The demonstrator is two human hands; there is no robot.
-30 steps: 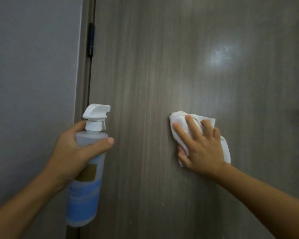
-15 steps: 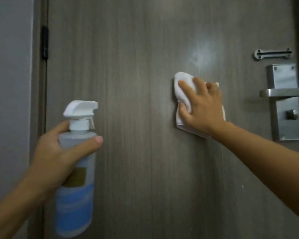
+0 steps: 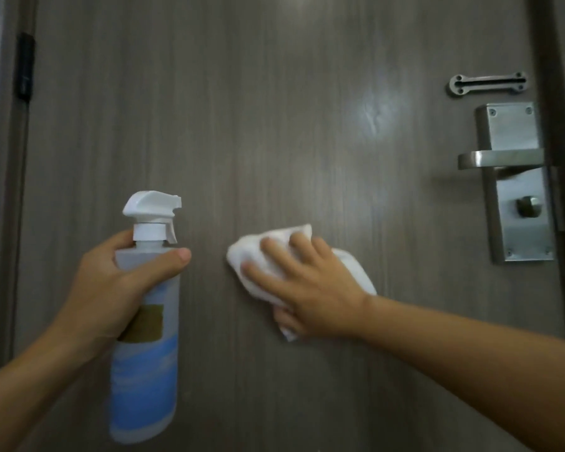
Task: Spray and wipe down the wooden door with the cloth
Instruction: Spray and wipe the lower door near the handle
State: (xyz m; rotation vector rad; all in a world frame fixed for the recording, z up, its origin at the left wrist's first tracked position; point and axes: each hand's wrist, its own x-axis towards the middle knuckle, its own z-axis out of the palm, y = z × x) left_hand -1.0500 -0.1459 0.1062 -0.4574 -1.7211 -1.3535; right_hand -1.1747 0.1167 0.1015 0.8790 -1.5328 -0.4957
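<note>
Under right hand [image 3: 310, 288]: cloth [image 3: 252, 256], flat on door [image 3: 274, 125]

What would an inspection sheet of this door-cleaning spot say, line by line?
Surface: wooden door, grey-brown grain, with a shiny patch above the cloth.
Job's things: white cloth flat against the door; spray bottle upright, nozzle toward the door.
Clutter: nothing seen.
Hands: left hand grips the bottle below its white trigger head; right hand presses the cloth, fingers spread.
Cables: nothing seen.
Surroundings: metal handle with lock plate, latch bar above it, dark hinge at left.
</note>
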